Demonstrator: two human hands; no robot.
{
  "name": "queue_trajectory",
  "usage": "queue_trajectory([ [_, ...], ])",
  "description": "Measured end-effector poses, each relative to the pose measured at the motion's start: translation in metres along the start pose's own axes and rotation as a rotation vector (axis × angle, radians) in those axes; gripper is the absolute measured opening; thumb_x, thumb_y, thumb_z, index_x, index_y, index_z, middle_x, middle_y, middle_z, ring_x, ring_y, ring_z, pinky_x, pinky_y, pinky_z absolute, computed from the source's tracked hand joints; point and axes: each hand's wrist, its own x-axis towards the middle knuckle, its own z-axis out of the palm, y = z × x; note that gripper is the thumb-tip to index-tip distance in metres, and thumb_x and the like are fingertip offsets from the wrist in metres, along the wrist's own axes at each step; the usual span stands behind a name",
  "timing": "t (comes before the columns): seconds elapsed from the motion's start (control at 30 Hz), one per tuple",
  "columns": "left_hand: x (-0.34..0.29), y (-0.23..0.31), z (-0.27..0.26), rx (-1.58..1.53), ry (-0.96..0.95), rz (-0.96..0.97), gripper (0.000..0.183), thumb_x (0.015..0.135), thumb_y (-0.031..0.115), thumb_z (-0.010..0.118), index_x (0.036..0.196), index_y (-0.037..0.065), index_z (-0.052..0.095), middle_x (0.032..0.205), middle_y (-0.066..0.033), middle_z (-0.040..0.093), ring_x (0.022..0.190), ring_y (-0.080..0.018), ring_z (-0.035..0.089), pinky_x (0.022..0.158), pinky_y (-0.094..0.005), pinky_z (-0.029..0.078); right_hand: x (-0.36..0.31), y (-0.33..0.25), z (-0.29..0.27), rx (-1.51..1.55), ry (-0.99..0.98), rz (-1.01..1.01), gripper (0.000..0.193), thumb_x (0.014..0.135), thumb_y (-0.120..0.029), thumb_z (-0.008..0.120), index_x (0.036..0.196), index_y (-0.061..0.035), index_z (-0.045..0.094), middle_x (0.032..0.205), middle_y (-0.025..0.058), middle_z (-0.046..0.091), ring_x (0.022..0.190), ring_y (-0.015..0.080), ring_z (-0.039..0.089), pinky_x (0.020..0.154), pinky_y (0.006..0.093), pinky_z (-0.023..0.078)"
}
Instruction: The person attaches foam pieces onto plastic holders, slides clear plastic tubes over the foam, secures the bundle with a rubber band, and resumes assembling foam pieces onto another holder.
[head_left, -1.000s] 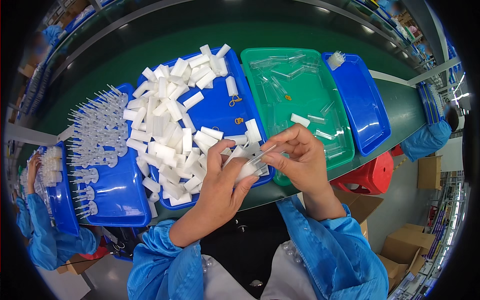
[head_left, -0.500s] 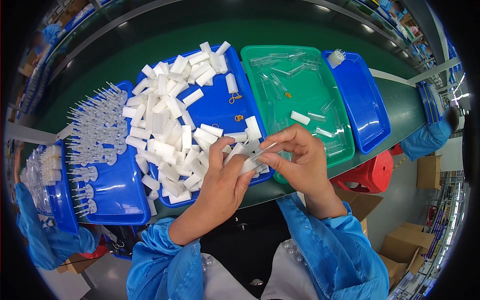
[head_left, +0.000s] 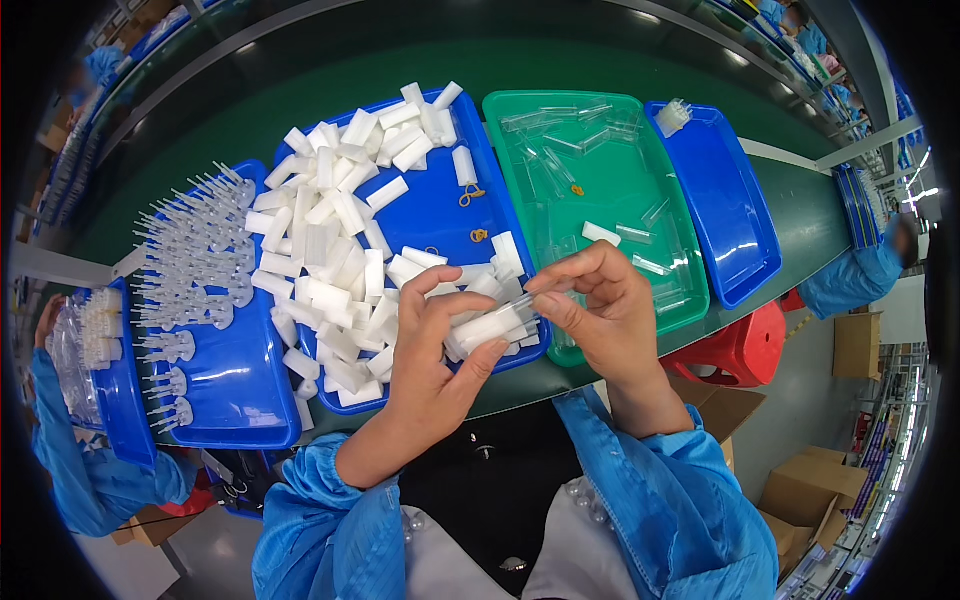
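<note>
My right hand pinches one end of a clear plastic tube between thumb and fingers. A white foam block sits inside the tube, lengthwise. My left hand is at the tube's other end, thumb and fingers spread around it; the thumb tip is close to its lower side, and whether it touches I cannot tell. Under both hands is a blue tray heaped with white foam blocks. Right of it, a green tray bears loose clear tubes.
At left, a blue tray carries rows of clear stemmed plastic parts. Another blue tray stands far right, with a small cluster of parts. Yellow rubber bands lie in the trays. A red stool is beside the table.
The fingers of my left hand have opened from their grip on the foam block. The block now shows inside the clear tube, which my right hand still pinches.
</note>
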Motion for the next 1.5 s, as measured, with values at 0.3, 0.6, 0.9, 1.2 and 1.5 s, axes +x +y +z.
queue_trajectory([
  [0.3, -0.003, -0.005, 0.011, -0.525, 0.087, 0.079, 0.079, 0.076, 0.018, 0.068, 0.134, 0.003, 0.017, 0.139, -0.0183, 0.014, 0.129, -0.0288, 0.022, 0.102, -0.0408, 0.026, -0.005, 0.007, 0.012, 0.079, 0.07, -0.025, 0.02, 0.076, -0.002, 0.069, 0.088, -0.0031, 0.054, 0.09, 0.01, 0.065, 0.087, 0.0132, 0.061, 0.079, 0.0271, 0.047],
  [0.6, -0.006, -0.008, 0.007, -0.121, 0.019, 0.195, 0.094, 0.072, 0.01, 0.059, 0.138, 0.002, -0.007, 0.143, -0.0232, 0.003, 0.133, -0.0335, 0.011, 0.106, -0.0457, 0.015, -0.005, 0.008, 0.014, -0.042, 0.065, -0.055, 0.017, 0.072, -0.006, 0.073, 0.084, -0.0054, 0.062, 0.088, 0.004, 0.066, 0.09, 0.0138, 0.056, 0.083, 0.0289, 0.042],
  [0.9, -0.006, -0.008, 0.009, -0.207, 0.036, 0.16, 0.094, 0.067, -0.002, 0.049, 0.139, 0.005, -0.009, 0.144, -0.0216, 0.004, 0.133, -0.0335, 0.013, 0.107, -0.0455, 0.016, -0.009, 0.013, 0.013, -0.144, 0.093, -0.138, 0.022, 0.068, -0.007, 0.077, 0.085, -0.0078, 0.064, 0.089, 0.0009, 0.067, 0.093, 0.0163, 0.052, 0.086, 0.0312, 0.037],
  [1.2, -0.002, 0.001, 0.0, -0.026, 0.019, 0.162, 0.061, 0.072, -0.011, 0.041, 0.129, 0.0, 0.025, 0.137, -0.0223, 0.02, 0.127, -0.0343, 0.026, 0.104, -0.041, 0.022, -0.017, 0.016, 0.007, 0.112, -0.018, -0.132, 0.022, 0.07, -0.001, 0.074, 0.088, -0.0055, 0.063, 0.094, 0.0085, 0.066, 0.097, 0.0187, 0.054, 0.09, 0.0334, 0.038],
  [1.5, -0.005, -0.003, 0.005, -0.124, 0.061, 0.122, 0.047, 0.073, -0.011, 0.04, 0.118, 0.0, 0.035, 0.129, -0.0209, 0.028, 0.119, -0.0313, 0.033, 0.101, -0.0389, 0.026, -0.017, 0.009, -0.001, 0.077, 0.021, 0.012, 0.02, 0.069, -0.003, 0.074, 0.087, -0.0043, 0.067, 0.091, 0.0078, 0.066, 0.09, 0.0175, 0.058, 0.085, 0.0305, 0.04],
])
